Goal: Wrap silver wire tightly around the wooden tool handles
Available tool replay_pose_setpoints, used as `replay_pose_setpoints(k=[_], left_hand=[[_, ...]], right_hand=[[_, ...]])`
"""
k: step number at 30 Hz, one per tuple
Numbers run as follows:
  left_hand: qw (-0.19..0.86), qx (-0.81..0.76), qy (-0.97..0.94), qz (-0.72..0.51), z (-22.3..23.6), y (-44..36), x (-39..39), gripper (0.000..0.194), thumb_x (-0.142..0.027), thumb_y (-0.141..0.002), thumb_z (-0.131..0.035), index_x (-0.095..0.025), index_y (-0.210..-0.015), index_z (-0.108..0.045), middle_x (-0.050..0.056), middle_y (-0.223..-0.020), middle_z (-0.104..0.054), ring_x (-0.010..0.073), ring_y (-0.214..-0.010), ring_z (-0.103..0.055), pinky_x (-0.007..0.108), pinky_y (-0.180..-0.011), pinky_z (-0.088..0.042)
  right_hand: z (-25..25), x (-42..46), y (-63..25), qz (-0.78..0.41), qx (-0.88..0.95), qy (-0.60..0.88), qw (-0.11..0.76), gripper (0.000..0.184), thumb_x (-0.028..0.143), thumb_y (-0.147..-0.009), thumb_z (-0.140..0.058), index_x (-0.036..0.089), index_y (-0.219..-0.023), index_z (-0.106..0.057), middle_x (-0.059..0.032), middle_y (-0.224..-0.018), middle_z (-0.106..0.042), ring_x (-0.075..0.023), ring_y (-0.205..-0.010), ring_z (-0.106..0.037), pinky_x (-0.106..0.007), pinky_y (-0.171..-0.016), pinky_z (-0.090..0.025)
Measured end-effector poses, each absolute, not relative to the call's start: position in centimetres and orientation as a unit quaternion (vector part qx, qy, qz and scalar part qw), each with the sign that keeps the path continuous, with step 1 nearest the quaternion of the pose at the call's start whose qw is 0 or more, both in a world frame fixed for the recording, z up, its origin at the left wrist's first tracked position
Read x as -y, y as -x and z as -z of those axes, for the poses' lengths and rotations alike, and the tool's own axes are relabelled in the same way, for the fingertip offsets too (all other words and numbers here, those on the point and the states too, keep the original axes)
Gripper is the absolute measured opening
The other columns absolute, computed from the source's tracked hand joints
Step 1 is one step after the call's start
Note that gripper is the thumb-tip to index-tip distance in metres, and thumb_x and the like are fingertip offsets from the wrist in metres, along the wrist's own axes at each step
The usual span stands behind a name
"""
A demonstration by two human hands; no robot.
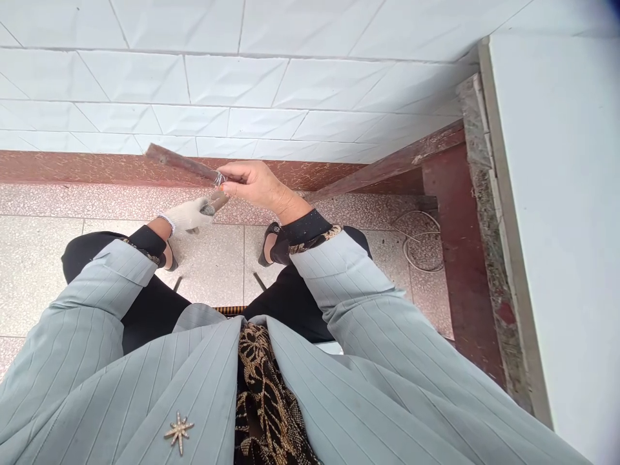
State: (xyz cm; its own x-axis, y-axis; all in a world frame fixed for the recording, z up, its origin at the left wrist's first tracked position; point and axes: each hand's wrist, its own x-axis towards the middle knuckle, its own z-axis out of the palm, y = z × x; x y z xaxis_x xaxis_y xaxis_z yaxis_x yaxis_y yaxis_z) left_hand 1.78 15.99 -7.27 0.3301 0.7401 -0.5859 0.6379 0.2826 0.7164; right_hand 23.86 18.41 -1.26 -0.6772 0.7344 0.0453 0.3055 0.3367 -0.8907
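A brown wooden stick (181,163) slants from upper left down to my right hand (256,187), which is bare. Thin silvery wire (220,177) is wound around the stick by my fingertips. My right thumb and fingers are closed on the stick beside this wire. Just below, my left hand (186,216), in a white knitted glove, is closed around a short brown rod (220,201) that reaches up toward the wire. Whether the rod and the stick are joined is hidden by my right fingers.
Ahead stands a white tiled wall (232,77) with a red-brown skirting (72,168). To the right are a worn red-brown wooden frame (460,258) and a white panel (557,194). A loop of pale cord (409,252) lies on the speckled floor (208,258).
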Motion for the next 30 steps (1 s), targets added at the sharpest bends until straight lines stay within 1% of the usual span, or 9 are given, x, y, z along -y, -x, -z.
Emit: replay_pose_setpoints(k=[4,8,10,13,16,18,21,25,30], left_hand=[[0.5,-0.596,-0.627,-0.03,6.6,-1.5,-16.6,0.031,-0.035,-0.081,-0.069,-0.017,-0.106,-0.066,0.002,-0.074,-0.06,0.0149,-0.057,-0.053,0.03,-0.058,-0.04],[0.441,-0.563,-0.695,-0.074,6.1,-1.1,-16.7,0.038,-0.032,-0.083,-0.064,-0.015,-0.118,-0.07,0.004,-0.085,-0.065,0.0163,-0.07,-0.056,0.03,-0.067,-0.042],[0.431,-0.54,-0.718,-0.083,6.1,-1.1,-16.5,0.044,-0.03,-0.084,-0.063,-0.016,-0.125,-0.07,0.006,-0.097,-0.07,0.0188,-0.081,-0.061,0.03,-0.075,-0.045],[0.429,-0.52,-0.731,-0.106,6.3,-1.2,-16.3,0.051,-0.028,-0.082,-0.067,-0.02,-0.133,-0.068,0.006,-0.113,-0.074,0.0226,-0.101,-0.066,0.03,-0.087,-0.048],[0.438,-0.508,-0.732,-0.124,6.6,-1.5,-16.2,0.056,-0.027,-0.079,-0.071,-0.023,-0.135,-0.066,0.006,-0.117,-0.075,0.0237,-0.109,-0.066,0.03,-0.092,-0.048],[0.459,-0.496,-0.726,-0.129,6.7,-1.6,-16.1,0.056,-0.029,-0.081,-0.07,-0.023,-0.136,-0.065,0.006,-0.117,-0.074,0.0223,-0.105,-0.066,0.03,-0.09,-0.049],[0.526,-0.507,-0.67,-0.132,6.8,-1.7,-16.1,0.044,-0.038,-0.087,-0.067,-0.018,-0.127,-0.067,0.006,-0.096,-0.071,0.0163,-0.077,-0.061,0.029,-0.071,-0.046],[0.628,-0.559,-0.511,-0.177,7.2,-1.5,-16.5,0.032,-0.049,-0.092,-0.066,-0.018,-0.1,-0.066,0.002,-0.067,-0.058,0.012,-0.054,-0.048,0.028,-0.055,-0.037],[0.654,-0.616,-0.37,-0.236,8.0,-0.9,-17.3,0.036,-0.022,-0.085,-0.069,-0.016,-0.119,-0.058,0.001,-0.07,-0.064,0.0124,-0.054,-0.058,0.026,-0.056,-0.043]], right_hand=[[1.5,-18.6,-24.4,-0.514,0.69,0.356,0.365,0.03,0.047,-0.095,-0.065,0.019,-0.104,-0.069,-0.0026,-0.087,-0.062,-0.0135,-0.073,-0.051,-0.028,-0.067,-0.043],[1.3,-19.1,-25.0,-0.542,0.624,0.35,0.441,0.042,0.061,-0.09,-0.07,0.019,-0.092,-0.067,-0.0009,-0.079,-0.059,-0.0109,-0.064,-0.049,-0.026,-0.061,-0.045],[1.3,-19.3,-25.2,-0.551,0.604,0.355,0.453,0.044,0.062,-0.089,-0.071,0.02,-0.098,-0.069,-0.0017,-0.08,-0.062,-0.0131,-0.067,-0.054,-0.027,-0.063,-0.049],[1.4,-19.7,-25.1,-0.546,0.584,0.409,0.44,0.043,0.057,-0.099,-0.061,0.021,-0.12,-0.068,-0.0081,-0.102,-0.074,-0.0192,-0.088,-0.067,-0.03,-0.071,-0.056],[1.5,-20.1,-25.0,-0.532,0.54,0.468,0.454,0.035,0.046,-0.108,-0.047,0.021,-0.124,-0.064,-0.0118,-0.137,-0.07,-0.0215,-0.11,-0.07,-0.031,-0.078,-0.058],[1.4,-20.6,-25.2,-0.52,0.504,0.503,0.471,0.032,0.041,-0.109,-0.042,0.022,-0.123,-0.063,-0.0099,-0.149,-0.063,-0.022,-0.121,-0.068,-0.031,-0.081,-0.059],[1.4,-21.3,-25.7,-0.501,0.482,0.532,0.483,0.03,0.044,-0.107,-0.045,0.026,-0.12,-0.065,-0.0061,-0.15,-0.062,-0.0219,-0.125,-0.064,-0.031,-0.079,-0.059],[1.6,-21.2,-25.9,-0.534,0.458,0.436,0.561,0.028,0.048,-0.096,-0.061,0.021,-0.103,-0.067,-0.0079,-0.129,-0.072,-0.0147,-0.09,-0.06,-0.028,-0.062,-0.05],[1.1,-19.3,-25.2,-0.591,0.539,0.324,0.505,0.045,0.061,-0.085,-0.076,0.02,-0.103,-0.073,-0.0076,-0.108,-0.075,-0.0148,-0.079,-0.06,-0.026,-0.058,-0.048]])
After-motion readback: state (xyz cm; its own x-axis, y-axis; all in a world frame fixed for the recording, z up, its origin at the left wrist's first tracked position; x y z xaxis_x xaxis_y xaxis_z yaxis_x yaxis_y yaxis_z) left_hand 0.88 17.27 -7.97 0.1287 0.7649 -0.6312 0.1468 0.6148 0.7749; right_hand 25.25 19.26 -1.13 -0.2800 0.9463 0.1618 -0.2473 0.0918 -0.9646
